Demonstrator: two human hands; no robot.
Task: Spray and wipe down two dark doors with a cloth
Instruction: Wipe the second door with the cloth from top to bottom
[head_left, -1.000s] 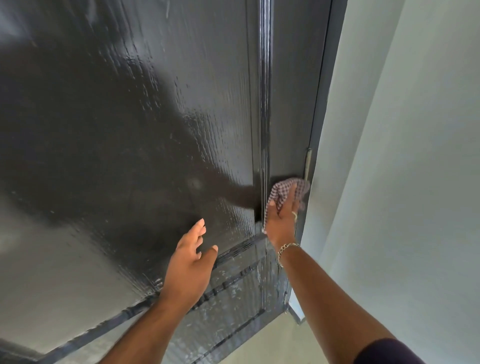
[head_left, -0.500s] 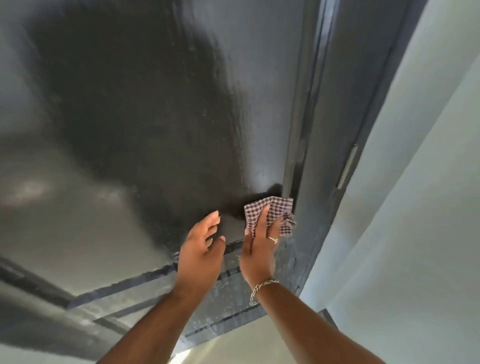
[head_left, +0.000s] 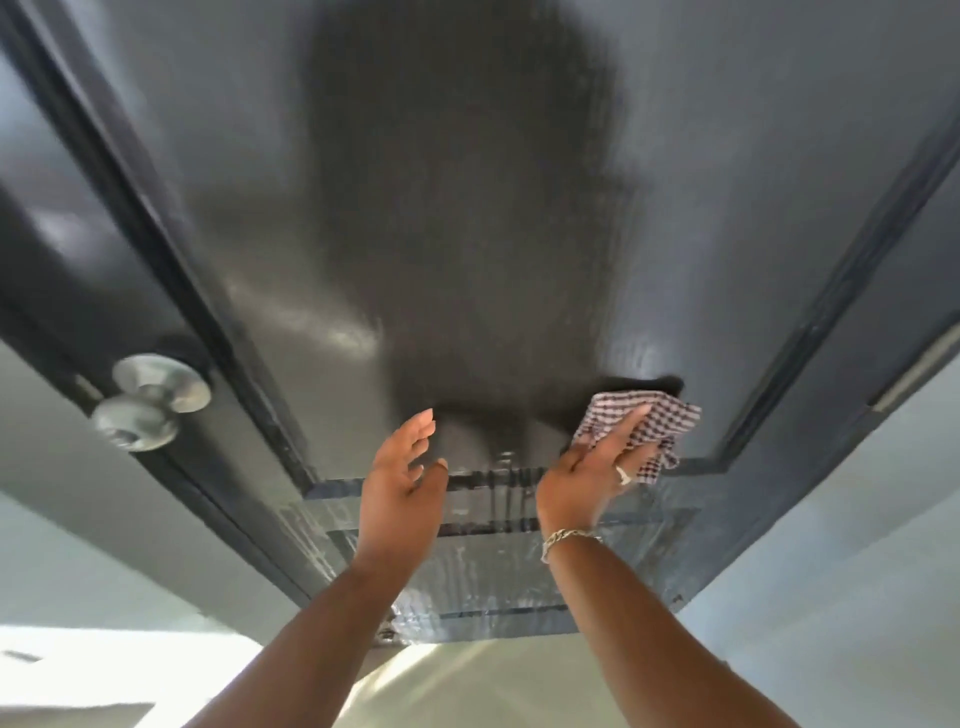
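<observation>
A dark glossy door (head_left: 467, 208) fills most of the view, with a large recessed panel and wet streaks along its lower mouldings. My right hand (head_left: 592, 467) presses a brown-and-white checked cloth (head_left: 649, 415) flat against the lower right corner of the panel, fingers straight. My left hand (head_left: 402, 478) is held up beside it near the panel's bottom edge, fingers straight and holding nothing; whether it touches the door I cannot tell. No spray bottle is in view.
A round silver door knob (head_left: 150, 400) sticks out at the door's left edge. A metal hinge (head_left: 914, 374) sits on the right edge. Pale walls flank the door on both sides, and a light floor (head_left: 467, 675) lies below.
The view swung right to left, bringing the knob in. My right hand slid the cloth from the door's hinge-side stile onto the main panel. The left hand stayed raised beside it.
</observation>
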